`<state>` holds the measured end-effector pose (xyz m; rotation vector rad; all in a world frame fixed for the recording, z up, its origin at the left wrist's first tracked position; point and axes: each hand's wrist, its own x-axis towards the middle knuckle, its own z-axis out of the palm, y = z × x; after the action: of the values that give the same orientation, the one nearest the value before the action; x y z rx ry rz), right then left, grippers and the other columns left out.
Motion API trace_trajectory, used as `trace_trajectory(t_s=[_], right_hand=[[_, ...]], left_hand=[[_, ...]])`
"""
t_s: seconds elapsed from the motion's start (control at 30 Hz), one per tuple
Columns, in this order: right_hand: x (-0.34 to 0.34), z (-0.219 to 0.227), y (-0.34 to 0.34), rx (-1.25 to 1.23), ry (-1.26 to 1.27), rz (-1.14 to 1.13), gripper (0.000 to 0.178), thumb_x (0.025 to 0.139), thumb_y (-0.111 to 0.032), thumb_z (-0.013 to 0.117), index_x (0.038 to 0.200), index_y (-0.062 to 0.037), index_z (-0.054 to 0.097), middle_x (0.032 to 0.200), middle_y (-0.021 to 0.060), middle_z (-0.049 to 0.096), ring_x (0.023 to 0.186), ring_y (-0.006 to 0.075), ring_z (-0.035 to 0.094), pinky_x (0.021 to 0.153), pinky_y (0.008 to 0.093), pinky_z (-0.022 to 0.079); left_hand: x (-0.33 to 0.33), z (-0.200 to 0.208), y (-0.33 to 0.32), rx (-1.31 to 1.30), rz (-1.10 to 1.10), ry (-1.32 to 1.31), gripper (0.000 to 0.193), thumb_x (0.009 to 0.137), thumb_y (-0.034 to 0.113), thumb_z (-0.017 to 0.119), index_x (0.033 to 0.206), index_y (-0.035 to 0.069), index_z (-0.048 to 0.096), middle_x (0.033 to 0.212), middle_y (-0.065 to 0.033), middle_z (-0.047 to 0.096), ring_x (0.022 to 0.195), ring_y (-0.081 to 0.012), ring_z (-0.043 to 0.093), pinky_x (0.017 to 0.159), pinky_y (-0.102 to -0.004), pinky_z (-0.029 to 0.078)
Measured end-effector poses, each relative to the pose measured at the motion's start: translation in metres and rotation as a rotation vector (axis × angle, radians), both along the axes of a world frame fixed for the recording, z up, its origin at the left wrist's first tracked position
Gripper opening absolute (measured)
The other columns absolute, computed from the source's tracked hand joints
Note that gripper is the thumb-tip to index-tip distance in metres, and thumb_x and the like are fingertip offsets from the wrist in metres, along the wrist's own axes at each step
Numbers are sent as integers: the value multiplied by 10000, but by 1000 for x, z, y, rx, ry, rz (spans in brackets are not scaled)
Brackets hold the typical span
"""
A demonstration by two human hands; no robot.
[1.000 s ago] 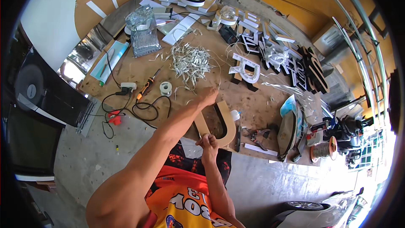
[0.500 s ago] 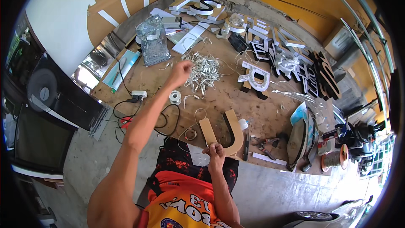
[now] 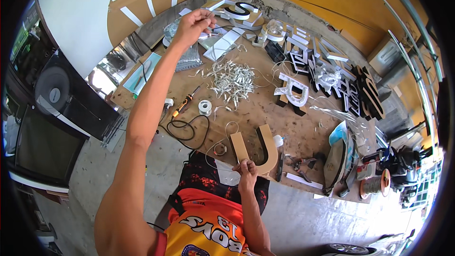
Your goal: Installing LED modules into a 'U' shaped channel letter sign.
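The tan U-shaped piece lies at the near edge of the table, just beyond the right hand, whose thumb and fingers pinch its near edge; the left hand is raised far forward and left, fingertips drawn together (whether on a fine wire, I cannot tell); the piece looks light and stiff, its faces probably easy to scuff, so its thick outer curve seems the best hold; I count one such piece, one white spool and one orange-handled soldering iron between the hands, and one coil of wire left of the right hand; the heap of small modules beyond is too tangled to count.
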<state>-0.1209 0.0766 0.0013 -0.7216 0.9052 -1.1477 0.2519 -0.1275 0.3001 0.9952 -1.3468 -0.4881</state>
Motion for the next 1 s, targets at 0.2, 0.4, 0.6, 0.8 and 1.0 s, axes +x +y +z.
trace_trajectory(t_s=[0.2, 0.4, 0.6, 0.8, 1.0], right_hand=[[2, -3, 0, -6, -2, -22, 143, 1009, -157, 603, 957, -24, 612, 765, 73, 657, 666, 174, 639, 684, 317, 546], [0, -4, 1, -14, 35, -2, 128, 1005, -178, 615, 961, -58, 609, 783, 48, 643, 678, 170, 645, 696, 321, 549], [-3, -2, 2, -19, 61, -36, 121, 998, -172, 625, 959, -58, 609, 777, 53, 648, 676, 181, 653, 699, 325, 545], [0, -11, 6, -26, 70, -22, 116, 997, -164, 625, 959, -55, 609, 794, 54, 646, 677, 187, 654, 687, 332, 550], [-2, -6, 9, 11, 31, -49, 94, 989, -140, 624, 958, -53, 606, 828, 54, 633, 701, 188, 648, 670, 340, 556]], left_hand=[[-16, -15, -29, 98, -127, 59, 164, 967, 15, 574, 1117, 21, 638, 1021, -67, 708, 939, -147, 676, 764, -297, 565], [-67, -139, -71, 335, -380, -139, 45, 946, 52, 639, 989, 63, 644, 936, -31, 710, 829, -130, 677, 730, -280, 574], [-108, -266, -78, 625, -528, 28, 224, 858, 104, 708, 1068, 25, 710, 873, -69, 729, 746, -165, 670, 668, -335, 557], [-14, -287, -92, 679, 448, -787, 290, 781, 123, 648, 1047, 28, 716, 944, -213, 715, 945, -388, 699, 818, -440, 564], [-17, -245, -87, 769, 465, -735, 269, 774, 145, 656, 975, -22, 716, 1002, -265, 704, 988, -386, 697, 826, -470, 568]])
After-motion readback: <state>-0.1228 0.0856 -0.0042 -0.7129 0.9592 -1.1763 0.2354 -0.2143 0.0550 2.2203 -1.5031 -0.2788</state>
